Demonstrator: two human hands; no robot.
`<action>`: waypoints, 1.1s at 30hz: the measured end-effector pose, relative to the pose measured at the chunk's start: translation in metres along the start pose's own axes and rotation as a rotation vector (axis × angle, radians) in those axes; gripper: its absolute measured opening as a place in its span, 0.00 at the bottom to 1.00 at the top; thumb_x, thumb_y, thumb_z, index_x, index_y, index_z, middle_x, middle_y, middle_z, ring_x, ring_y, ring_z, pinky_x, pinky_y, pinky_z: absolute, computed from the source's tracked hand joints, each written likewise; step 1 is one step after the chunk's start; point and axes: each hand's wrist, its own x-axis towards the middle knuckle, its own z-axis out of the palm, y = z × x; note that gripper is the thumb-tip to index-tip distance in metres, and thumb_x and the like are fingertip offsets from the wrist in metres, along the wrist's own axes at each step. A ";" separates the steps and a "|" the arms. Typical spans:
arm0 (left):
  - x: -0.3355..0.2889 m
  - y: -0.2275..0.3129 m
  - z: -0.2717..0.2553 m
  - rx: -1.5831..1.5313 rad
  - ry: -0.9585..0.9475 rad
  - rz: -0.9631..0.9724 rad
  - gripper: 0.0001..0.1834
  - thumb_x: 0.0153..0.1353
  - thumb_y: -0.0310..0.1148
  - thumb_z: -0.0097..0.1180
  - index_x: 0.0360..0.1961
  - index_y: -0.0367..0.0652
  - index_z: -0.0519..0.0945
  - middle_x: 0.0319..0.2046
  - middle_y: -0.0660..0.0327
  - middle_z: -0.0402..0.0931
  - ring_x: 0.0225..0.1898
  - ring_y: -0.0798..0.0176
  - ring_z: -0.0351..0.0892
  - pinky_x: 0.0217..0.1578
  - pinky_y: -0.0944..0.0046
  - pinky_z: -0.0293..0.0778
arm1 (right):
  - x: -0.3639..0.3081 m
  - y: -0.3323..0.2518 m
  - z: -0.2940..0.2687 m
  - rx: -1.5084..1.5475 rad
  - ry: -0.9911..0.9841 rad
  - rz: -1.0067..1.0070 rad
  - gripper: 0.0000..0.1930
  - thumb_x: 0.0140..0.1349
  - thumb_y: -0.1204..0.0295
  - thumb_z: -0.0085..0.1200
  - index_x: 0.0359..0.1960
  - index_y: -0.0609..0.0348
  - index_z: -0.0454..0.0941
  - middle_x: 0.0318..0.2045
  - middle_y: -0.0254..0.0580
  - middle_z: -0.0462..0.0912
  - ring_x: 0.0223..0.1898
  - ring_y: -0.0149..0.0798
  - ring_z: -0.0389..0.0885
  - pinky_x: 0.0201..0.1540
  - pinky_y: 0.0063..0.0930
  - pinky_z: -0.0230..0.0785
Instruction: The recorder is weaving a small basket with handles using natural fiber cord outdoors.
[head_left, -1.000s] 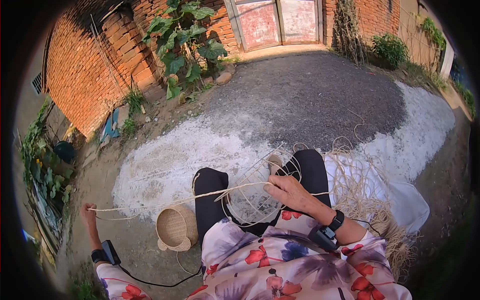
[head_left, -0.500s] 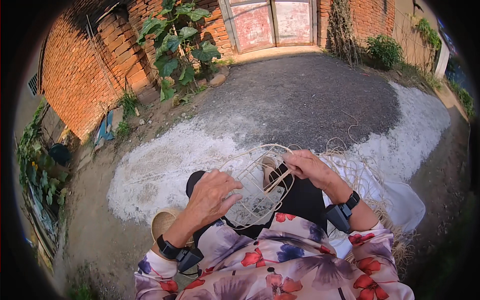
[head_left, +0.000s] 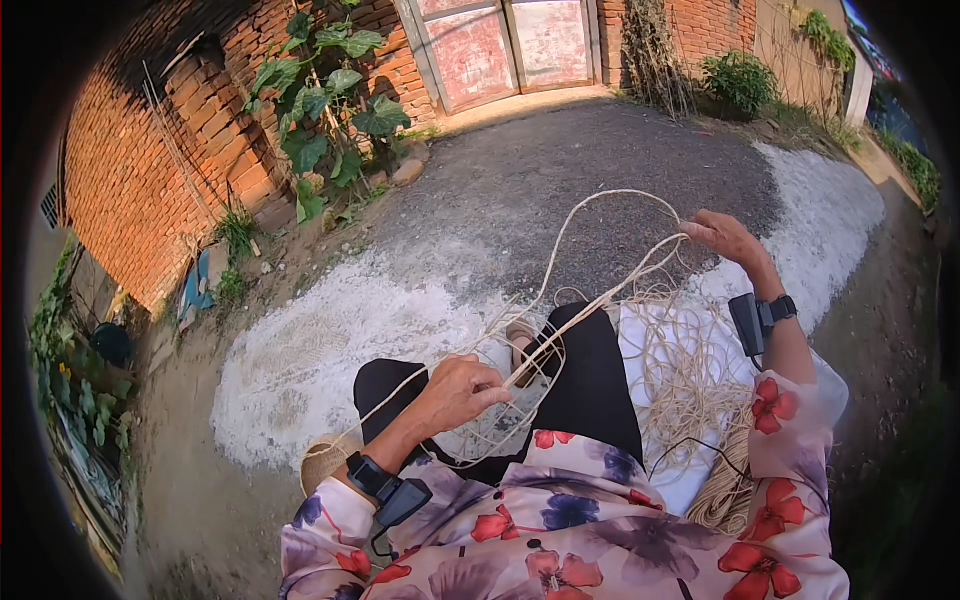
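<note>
Over my lap is an open lattice of pale cord with a rounded rim (head_left: pixel 470 464). My left hand (head_left: pixel 458 394) is closed, thumb and fingers pinching it where the strands cross. Stretched out to the far right, my right hand (head_left: pixel 728 238) grips a pale cord (head_left: pixel 610 292), whose strands run taut back to the lattice. A loose loop of the same cord arches up beyond my knees. The exact fingertip contact of each hand is partly hidden.
Tangled cord (head_left: pixel 690 370) lies over a white sheet (head_left: pixel 645 335) at my right, with a thicker coiled bundle (head_left: pixel 725 490) nearer me. A small woven basket (head_left: pixel 318 464) stands by my left forearm. A brick wall (head_left: pixel 130 190) and double door (head_left: pixel 510 50) stand ahead.
My right hand has moved away to the upper right, drawing cord out into long strands. My left hand has shifted slightly right and closed on the lattice.
</note>
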 end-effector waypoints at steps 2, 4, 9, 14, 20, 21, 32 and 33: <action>-0.001 0.000 0.004 -0.017 0.013 0.002 0.12 0.56 0.40 0.62 0.25 0.42 0.84 0.22 0.60 0.78 0.29 0.57 0.73 0.38 0.59 0.65 | -0.022 -0.008 0.010 -0.080 -0.044 -0.016 0.18 0.63 0.56 0.54 0.25 0.59 0.77 0.17 0.32 0.75 0.20 0.27 0.73 0.24 0.21 0.62; 0.001 0.000 0.008 -0.025 0.027 0.015 0.11 0.55 0.39 0.62 0.25 0.42 0.84 0.22 0.60 0.78 0.29 0.57 0.73 0.38 0.58 0.65 | -0.055 -0.043 0.026 0.269 -0.134 0.106 0.16 0.58 0.59 0.59 0.24 0.62 0.78 0.17 0.38 0.77 0.22 0.35 0.76 0.27 0.27 0.67; 0.006 0.010 0.013 0.029 0.027 0.116 0.12 0.54 0.39 0.63 0.25 0.41 0.83 0.22 0.59 0.78 0.29 0.56 0.73 0.38 0.58 0.65 | -0.112 -0.179 0.101 0.364 0.032 -0.442 0.25 0.52 0.74 0.59 0.54 0.54 0.69 0.39 0.42 0.75 0.38 0.50 0.78 0.35 0.40 0.71; 0.005 0.013 -0.012 0.093 -0.026 0.107 0.12 0.54 0.39 0.62 0.25 0.40 0.83 0.22 0.57 0.78 0.27 0.54 0.74 0.36 0.57 0.67 | -0.087 -0.193 0.116 0.235 -0.015 -0.315 0.11 0.54 0.74 0.55 0.40 0.56 0.74 0.26 0.47 0.77 0.32 0.55 0.79 0.33 0.44 0.70; 0.005 0.012 -0.049 0.053 -0.009 0.099 0.12 0.53 0.36 0.62 0.21 0.39 0.81 0.16 0.54 0.74 0.21 0.51 0.73 0.29 0.55 0.67 | -0.078 -0.161 0.045 0.242 -0.111 -0.202 0.21 0.53 0.67 0.58 0.49 0.57 0.72 0.41 0.48 0.76 0.39 0.53 0.78 0.40 0.42 0.71; 0.007 0.017 -0.049 0.055 -0.021 0.076 0.12 0.53 0.36 0.62 0.21 0.39 0.81 0.16 0.54 0.74 0.21 0.51 0.73 0.29 0.55 0.67 | -0.080 -0.173 0.045 0.267 -0.103 -0.311 0.26 0.51 0.67 0.59 0.53 0.57 0.69 0.42 0.48 0.75 0.39 0.53 0.78 0.40 0.42 0.71; -0.007 0.035 -0.096 0.163 0.027 0.099 0.11 0.51 0.35 0.63 0.22 0.37 0.80 0.17 0.54 0.75 0.24 0.50 0.75 0.28 0.56 0.68 | -0.068 -0.189 0.077 0.179 0.200 -0.257 0.05 0.58 0.73 0.51 0.33 0.60 0.72 0.29 0.51 0.79 0.31 0.58 0.79 0.32 0.48 0.70; -0.015 0.035 -0.110 0.138 0.048 0.038 0.11 0.52 0.35 0.63 0.24 0.37 0.81 0.18 0.54 0.76 0.25 0.51 0.75 0.28 0.57 0.69 | -0.063 -0.168 0.065 0.201 0.295 -0.232 0.05 0.60 0.72 0.50 0.34 0.60 0.72 0.27 0.52 0.79 0.31 0.58 0.78 0.32 0.49 0.69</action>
